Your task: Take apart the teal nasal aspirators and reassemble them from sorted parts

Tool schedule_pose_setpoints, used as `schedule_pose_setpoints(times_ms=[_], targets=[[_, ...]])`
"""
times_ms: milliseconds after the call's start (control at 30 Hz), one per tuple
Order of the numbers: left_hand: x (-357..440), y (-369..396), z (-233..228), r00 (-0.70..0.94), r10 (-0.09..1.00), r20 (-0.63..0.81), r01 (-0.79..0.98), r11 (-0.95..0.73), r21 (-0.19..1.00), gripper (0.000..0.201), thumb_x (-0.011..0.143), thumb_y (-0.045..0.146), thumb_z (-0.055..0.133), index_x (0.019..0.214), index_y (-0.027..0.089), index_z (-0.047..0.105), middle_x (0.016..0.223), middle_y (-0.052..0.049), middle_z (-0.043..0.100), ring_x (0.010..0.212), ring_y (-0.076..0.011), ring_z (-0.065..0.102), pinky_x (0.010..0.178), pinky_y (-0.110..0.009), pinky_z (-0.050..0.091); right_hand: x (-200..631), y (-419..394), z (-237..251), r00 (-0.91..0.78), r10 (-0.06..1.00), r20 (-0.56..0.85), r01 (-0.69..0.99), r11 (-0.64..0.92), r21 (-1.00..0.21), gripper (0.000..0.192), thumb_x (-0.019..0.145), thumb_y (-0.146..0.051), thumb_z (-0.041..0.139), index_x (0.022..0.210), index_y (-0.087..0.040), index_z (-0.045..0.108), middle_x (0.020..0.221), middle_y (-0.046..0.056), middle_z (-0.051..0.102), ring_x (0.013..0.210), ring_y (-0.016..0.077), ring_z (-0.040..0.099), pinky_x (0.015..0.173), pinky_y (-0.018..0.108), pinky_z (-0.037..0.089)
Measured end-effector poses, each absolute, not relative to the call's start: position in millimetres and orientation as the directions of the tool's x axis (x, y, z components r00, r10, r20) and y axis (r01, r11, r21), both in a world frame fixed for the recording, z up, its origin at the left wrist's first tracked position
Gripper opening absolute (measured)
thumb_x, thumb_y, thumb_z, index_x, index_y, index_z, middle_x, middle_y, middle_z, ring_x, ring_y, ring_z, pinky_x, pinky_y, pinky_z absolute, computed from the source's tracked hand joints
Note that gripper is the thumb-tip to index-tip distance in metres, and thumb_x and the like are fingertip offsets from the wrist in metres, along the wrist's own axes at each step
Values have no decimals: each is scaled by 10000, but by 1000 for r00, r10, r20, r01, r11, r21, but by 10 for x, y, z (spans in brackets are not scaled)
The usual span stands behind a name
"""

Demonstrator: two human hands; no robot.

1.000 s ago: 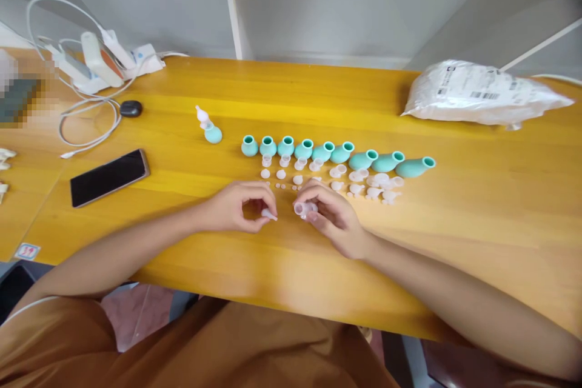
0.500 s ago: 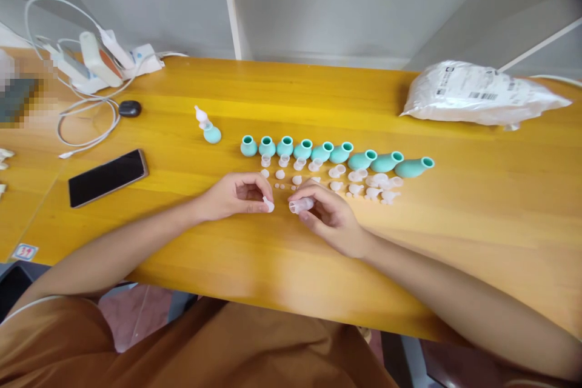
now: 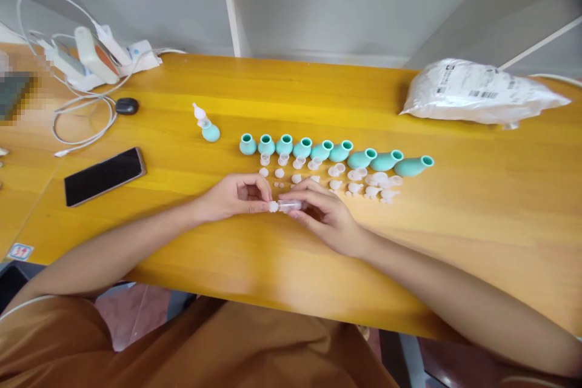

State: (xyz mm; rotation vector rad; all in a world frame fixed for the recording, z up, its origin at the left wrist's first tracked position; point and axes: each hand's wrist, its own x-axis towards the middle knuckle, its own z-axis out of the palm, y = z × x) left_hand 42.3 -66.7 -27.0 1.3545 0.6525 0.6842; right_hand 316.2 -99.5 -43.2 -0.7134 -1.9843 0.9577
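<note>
My left hand (image 3: 234, 195) pinches a small white cap (image 3: 273, 207) at its fingertips. My right hand (image 3: 325, 215) grips a short clear tube (image 3: 291, 205). The cap and the tube's end touch between the two hands, just above the yellow wooden table (image 3: 291, 267). Behind my hands stands a row of several teal rubber bulbs (image 3: 336, 153), with several small clear and white plastic parts (image 3: 336, 179) laid out in front of them. One teal bulb with a clear tip fitted (image 3: 207, 124) lies apart to the left.
A black phone (image 3: 103, 174) lies at the left. Behind it are a small black case (image 3: 127, 106), white cables (image 3: 82, 115) and a white device (image 3: 93, 60). A white plastic bag (image 3: 477, 91) sits at the back right. A wall rises behind the table.
My hands moved toward each other; the white cap and the clear tube, apart a second ago, now meet end to end. The view shifted slightly.
</note>
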Motion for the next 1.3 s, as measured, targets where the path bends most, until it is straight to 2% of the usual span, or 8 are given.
schedule_pose_setpoints(times_ms=[200,433,900,1067,1300], targets=[[419,-651,-280,620,785,-25,-66,84,994,313,875,335,958,894,146,709,941,-21,700,880,-123,673,859,-268,580,3162,-1014,-448,-510,776,372,141,501,-854,171,1122,-312,709,1283,-266,737,1084,69,724,933,212,686,754,334,568],[444,-692,-295,618,786,-6,-60,54,997,304,882,320,948,918,157,694,954,-24,687,909,-132,673,861,-271,591,3167,-1018,-496,-503,766,401,137,529,-838,163,1084,-275,772,1246,-262,755,1054,54,714,900,199,684,746,322,568],[440,-702,-302,627,779,1,-35,27,999,317,881,361,950,903,153,712,967,-39,709,900,-136,680,868,-286,597,3160,-1025,-500,-479,765,430,137,549,-824,177,1067,-291,798,1240,-257,780,1081,70,694,926,210,677,722,320,577],[444,-700,-295,632,774,37,-51,-6,999,287,894,339,940,902,151,723,970,-41,708,896,-133,680,873,-285,601,3158,-1032,-492,-472,781,409,160,532,-831,159,1072,-323,791,1217,-259,784,1058,73,697,897,212,669,687,316,573],[458,-723,-281,633,772,64,-32,-57,998,269,905,354,928,904,166,735,965,-41,713,887,-141,680,860,-290,598,3175,-1022,-482,-489,772,406,165,538,-826,160,1081,-319,782,1229,-261,797,1009,57,693,871,204,666,718,327,567]])
